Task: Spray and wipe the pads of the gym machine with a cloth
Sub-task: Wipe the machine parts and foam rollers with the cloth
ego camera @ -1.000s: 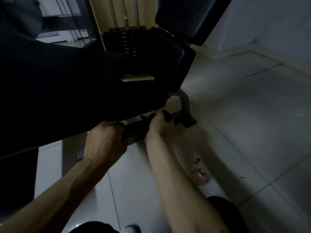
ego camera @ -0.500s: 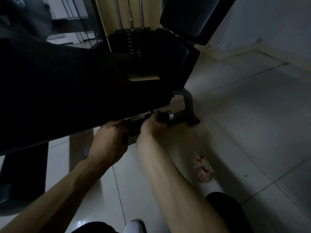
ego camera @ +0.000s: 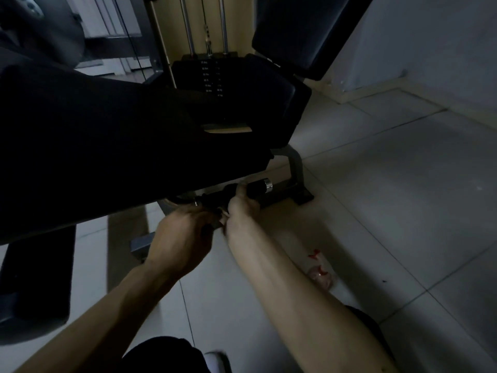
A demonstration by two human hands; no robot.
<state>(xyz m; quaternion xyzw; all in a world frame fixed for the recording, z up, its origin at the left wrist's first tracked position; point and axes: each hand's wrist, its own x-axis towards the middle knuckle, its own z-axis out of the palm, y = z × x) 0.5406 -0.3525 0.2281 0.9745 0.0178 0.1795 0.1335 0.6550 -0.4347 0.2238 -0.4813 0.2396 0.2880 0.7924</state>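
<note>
A large black seat pad of the gym machine fills the left and middle of the view. Below its front edge runs a dark bar with a black grip and a silver end cap. My right hand curls its fingers round this bar just left of the grip. My left hand sits close beside it under the pad edge, fingers curled on a dark part I cannot make out. A second black pad hangs at the upper right. No cloth shows. A clear spray bottle with red marks lies on the floor.
The weight stack with its guide rods stands behind the pads. A grey frame foot rests on the pale tiled floor. A dark flat pad sits low at the left. A wall with a skirting runs along the right.
Both hands have shifted left along the bar, uncovering its black grip and silver end cap. The view has tilted a little, so the machine sits lower in frame.
</note>
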